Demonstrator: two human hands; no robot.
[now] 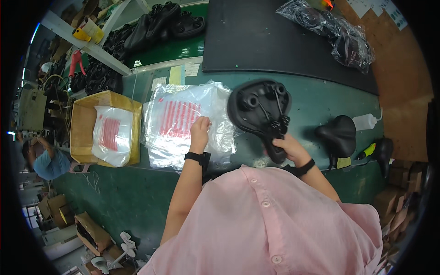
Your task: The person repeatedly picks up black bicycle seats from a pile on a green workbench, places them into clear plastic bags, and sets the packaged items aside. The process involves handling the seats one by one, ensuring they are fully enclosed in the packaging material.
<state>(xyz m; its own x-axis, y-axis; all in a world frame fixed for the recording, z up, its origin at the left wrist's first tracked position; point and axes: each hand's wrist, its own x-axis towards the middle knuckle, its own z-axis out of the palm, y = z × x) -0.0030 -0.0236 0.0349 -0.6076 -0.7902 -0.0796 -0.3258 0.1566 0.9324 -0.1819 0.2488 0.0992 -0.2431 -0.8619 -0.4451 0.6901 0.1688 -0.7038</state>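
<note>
Two things are in my grip at once, and that is where trouble could start. Far to my left a cardboard box [82, 120] sits on the green tabletop [321, 98] with one bagged item already lying in it. Just beside it lies the stack of clear plastic bags [183, 121] with red printing, and my left hand [200, 133] is pinching the top sheet near its right edge. These films are slick and cling together, so I judge I could lift two at once or drag the whole pile toward the tabletop's edge. To the right, my right hand [288, 149] is closed around the narrow nose of a black bicycle saddle [260, 112], held upside down with its rails facing me, just beside the bags. Holding it only by the tip, the wide heavy end could twist loose, and the metal rails might snag or tear the thin film. Another saddle [338, 135] rests further right, near a white squeeze bottle [366, 121].
</note>
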